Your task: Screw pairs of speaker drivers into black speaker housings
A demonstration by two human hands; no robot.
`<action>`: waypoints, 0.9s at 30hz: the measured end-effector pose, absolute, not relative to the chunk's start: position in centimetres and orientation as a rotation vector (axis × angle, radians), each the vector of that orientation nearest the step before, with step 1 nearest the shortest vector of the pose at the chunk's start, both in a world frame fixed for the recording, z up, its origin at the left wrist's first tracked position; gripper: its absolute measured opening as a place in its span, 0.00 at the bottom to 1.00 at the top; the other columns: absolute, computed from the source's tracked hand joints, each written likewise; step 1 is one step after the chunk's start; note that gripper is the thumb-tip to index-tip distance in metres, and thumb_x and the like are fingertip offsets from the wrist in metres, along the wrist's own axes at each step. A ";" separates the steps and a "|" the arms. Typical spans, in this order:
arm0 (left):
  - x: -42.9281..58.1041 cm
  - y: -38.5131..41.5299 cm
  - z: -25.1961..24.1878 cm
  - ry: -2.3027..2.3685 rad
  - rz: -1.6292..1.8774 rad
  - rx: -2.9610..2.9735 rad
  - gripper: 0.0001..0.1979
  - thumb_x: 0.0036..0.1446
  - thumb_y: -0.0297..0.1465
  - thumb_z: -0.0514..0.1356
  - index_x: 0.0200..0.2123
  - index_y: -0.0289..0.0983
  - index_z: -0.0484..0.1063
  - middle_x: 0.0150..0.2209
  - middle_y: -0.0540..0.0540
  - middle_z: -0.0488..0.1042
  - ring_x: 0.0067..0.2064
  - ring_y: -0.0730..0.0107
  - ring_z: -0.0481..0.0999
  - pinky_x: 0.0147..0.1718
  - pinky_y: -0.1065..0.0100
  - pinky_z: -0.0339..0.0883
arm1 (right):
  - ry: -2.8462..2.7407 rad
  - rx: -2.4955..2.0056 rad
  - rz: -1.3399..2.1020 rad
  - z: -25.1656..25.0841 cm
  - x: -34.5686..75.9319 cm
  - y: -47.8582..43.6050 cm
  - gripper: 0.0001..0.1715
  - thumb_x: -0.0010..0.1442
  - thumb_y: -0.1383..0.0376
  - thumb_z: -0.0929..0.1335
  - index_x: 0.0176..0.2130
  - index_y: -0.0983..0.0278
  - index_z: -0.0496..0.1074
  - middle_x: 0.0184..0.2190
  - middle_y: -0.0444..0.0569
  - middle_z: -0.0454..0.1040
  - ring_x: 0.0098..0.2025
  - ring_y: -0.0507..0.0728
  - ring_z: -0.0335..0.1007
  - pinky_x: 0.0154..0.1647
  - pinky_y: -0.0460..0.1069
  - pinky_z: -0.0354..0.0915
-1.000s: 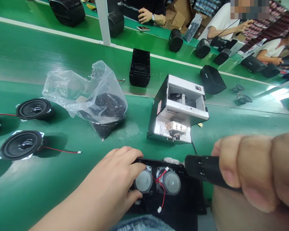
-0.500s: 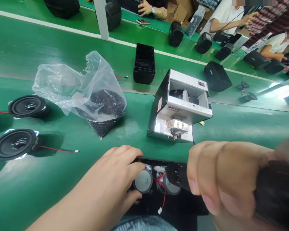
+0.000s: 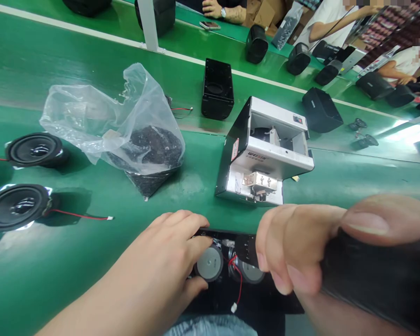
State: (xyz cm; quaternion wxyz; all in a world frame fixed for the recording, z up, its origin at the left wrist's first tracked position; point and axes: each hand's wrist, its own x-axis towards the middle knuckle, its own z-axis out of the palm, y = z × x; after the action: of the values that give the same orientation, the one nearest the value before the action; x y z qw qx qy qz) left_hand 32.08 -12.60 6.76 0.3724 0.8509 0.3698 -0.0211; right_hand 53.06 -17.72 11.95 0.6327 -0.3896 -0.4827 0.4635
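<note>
Left hand (image 3: 168,261) flat, fingers spread on black speaker housing (image 3: 224,284); right hand (image 3: 301,252) fisted round matte black cylindrical screwdriver (image 3: 371,275).

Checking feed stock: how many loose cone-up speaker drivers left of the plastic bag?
2. The far speaker driver lies left of the plastic bag; the near speaker driver sits closer to the camera, red wire trailing right. Others may lie beyond the left edge.
</note>
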 end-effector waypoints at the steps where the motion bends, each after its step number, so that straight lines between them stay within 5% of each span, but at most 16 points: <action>1: 32.1 -12.6 6.8 0.949 -0.056 2.180 0.17 0.53 0.26 0.78 0.45 0.47 0.85 0.60 0.47 0.79 0.61 0.45 0.78 0.63 0.38 0.73 | -1.122 -0.899 1.029 11.9 52.6 -17.6 0.15 0.67 0.49 0.76 0.44 0.57 0.82 0.24 0.46 0.76 0.23 0.57 0.69 0.26 0.56 0.73; 8: 32.0 -12.7 6.7 0.938 -0.069 2.194 0.16 0.54 0.27 0.77 0.46 0.46 0.85 0.60 0.46 0.78 0.60 0.45 0.77 0.63 0.38 0.73 | -1.146 -0.933 1.002 12.0 52.2 -17.9 0.20 0.62 0.43 0.78 0.42 0.54 0.81 0.24 0.44 0.73 0.22 0.56 0.67 0.25 0.55 0.71; 27: 32.1 -12.6 7.0 0.954 -0.112 2.182 0.17 0.54 0.26 0.77 0.47 0.48 0.85 0.62 0.48 0.78 0.62 0.46 0.77 0.63 0.42 0.73 | -1.130 -0.964 0.913 11.8 52.2 -18.2 0.24 0.62 0.45 0.79 0.49 0.55 0.80 0.23 0.44 0.72 0.21 0.57 0.68 0.23 0.55 0.71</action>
State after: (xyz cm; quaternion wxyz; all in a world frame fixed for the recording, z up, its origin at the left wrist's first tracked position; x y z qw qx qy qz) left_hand 32.11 -12.58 7.00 0.3698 0.8503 0.3720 -0.0438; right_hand 52.15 -18.19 11.79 0.6435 -0.4231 -0.4961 0.4010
